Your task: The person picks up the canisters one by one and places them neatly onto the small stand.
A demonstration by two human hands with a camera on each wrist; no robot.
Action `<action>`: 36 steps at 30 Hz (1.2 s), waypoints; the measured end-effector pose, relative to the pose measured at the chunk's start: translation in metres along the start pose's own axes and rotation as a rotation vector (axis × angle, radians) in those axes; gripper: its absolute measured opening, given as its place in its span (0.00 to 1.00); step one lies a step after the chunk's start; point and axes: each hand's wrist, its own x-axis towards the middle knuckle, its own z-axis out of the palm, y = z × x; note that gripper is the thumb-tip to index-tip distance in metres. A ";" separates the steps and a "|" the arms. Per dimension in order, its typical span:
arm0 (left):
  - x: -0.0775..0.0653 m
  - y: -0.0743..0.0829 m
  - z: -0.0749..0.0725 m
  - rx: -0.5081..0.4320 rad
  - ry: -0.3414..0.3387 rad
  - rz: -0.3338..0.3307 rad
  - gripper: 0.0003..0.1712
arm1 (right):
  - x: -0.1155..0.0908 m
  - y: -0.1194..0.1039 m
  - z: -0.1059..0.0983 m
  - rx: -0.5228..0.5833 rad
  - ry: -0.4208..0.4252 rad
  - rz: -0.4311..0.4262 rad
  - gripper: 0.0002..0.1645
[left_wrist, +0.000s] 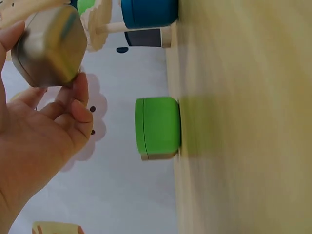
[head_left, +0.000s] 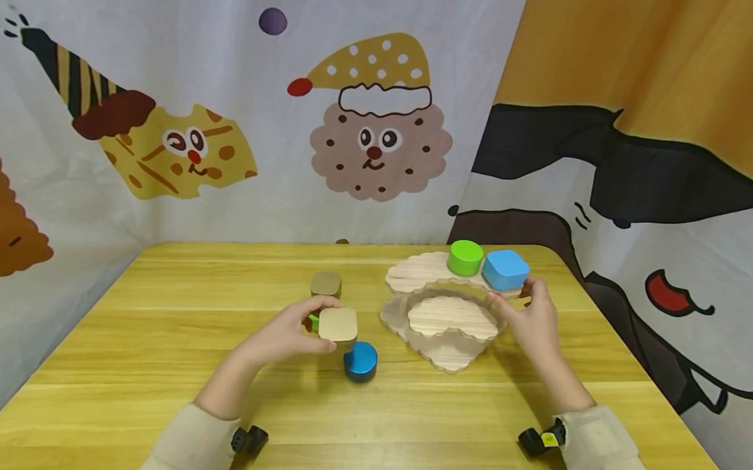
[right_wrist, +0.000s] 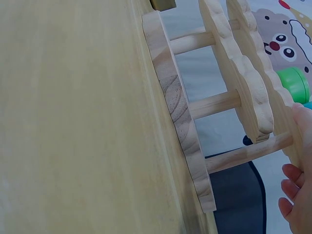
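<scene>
My left hand [head_left: 286, 332] holds a gold, square-cornered tin [head_left: 339, 325] between thumb and fingers, raised off the table as the left wrist view shows. Just past that hand stands a green tin [left_wrist: 158, 126], mostly hidden from the head camera. A round dark blue tin [head_left: 361, 362] is close beside the held one. At the right, my right hand [head_left: 532, 320] grips the end of the upper tier [head_left: 415, 272] of a scalloped wooden stand. A round green tin [head_left: 465, 258] and a light blue square tin [head_left: 506, 270] sit on that tier.
A second gold tin [head_left: 326, 284] stands farther back on the wood-grain table [head_left: 407, 430]. The stand's lower tier [head_left: 453, 316] and base [head_left: 452, 356] are joined by round pegs [right_wrist: 214, 105]. A printed curtain [head_left: 233, 64] hangs behind the table.
</scene>
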 end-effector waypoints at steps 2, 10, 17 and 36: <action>0.003 0.003 0.002 -0.003 0.013 0.000 0.32 | 0.000 0.000 0.000 0.000 -0.003 0.001 0.42; 0.022 0.012 0.009 -0.005 0.079 0.040 0.32 | 0.000 0.000 -0.001 0.007 -0.002 0.001 0.42; 0.043 0.016 0.014 -0.027 0.134 0.123 0.32 | -0.001 -0.001 -0.002 0.007 -0.006 0.001 0.42; 0.090 0.048 0.027 -0.064 0.203 0.062 0.35 | -0.001 -0.002 0.000 0.007 -0.002 0.007 0.41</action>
